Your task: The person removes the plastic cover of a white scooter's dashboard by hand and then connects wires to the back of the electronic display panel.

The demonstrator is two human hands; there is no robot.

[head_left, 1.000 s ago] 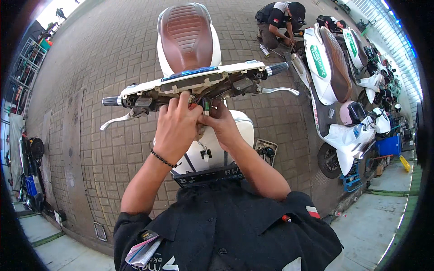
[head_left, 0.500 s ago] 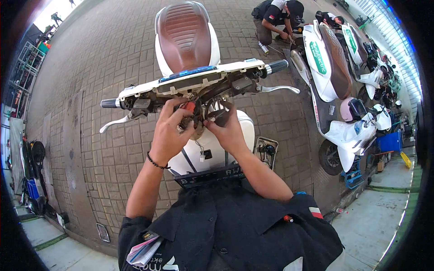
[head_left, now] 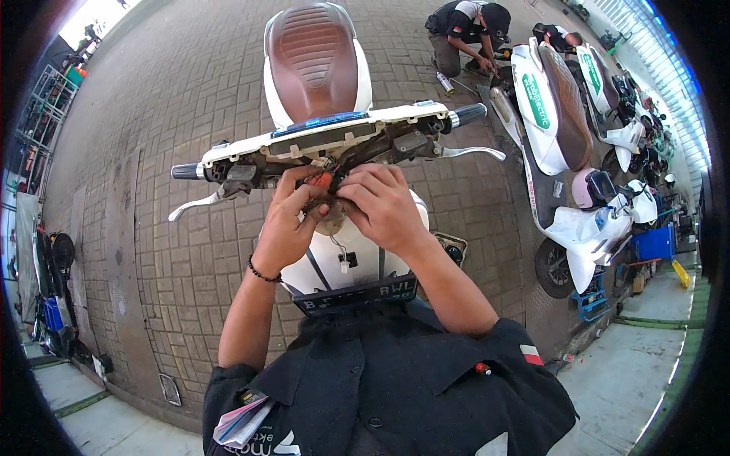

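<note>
A white scooter with a brown seat (head_left: 308, 64) stands before me, its handlebar (head_left: 411, 152) opened up with white cover, blue strip, levers and exposed parts showing. My left hand (head_left: 289, 220) has its fingers curled into the wiring at the middle of the handlebar, on a red-orange part (head_left: 319, 181). My right hand (head_left: 388, 209) is bent over the same wiring from the right, fingertips closed on something hidden. A loose wire with a white connector (head_left: 344, 264) hangs below my hands over the white front panel (head_left: 319, 262).
Two co-workers (head_left: 464, 38) (head_left: 555, 36) crouch at white scooters (head_left: 536, 106) along the right, beside a spray can (head_left: 445, 82). A blue bin (head_left: 654, 242) and yellow object (head_left: 680, 272) sit farther right. A metal rack (head_left: 53, 114) lines the left edge; a tray (head_left: 452, 247) lies behind my right forearm.
My right hand has turned back-up and moved left over the wiring, covering the dark part it held. My left hand has shifted lower and left since the earliest frame, showing the red-orange part.
</note>
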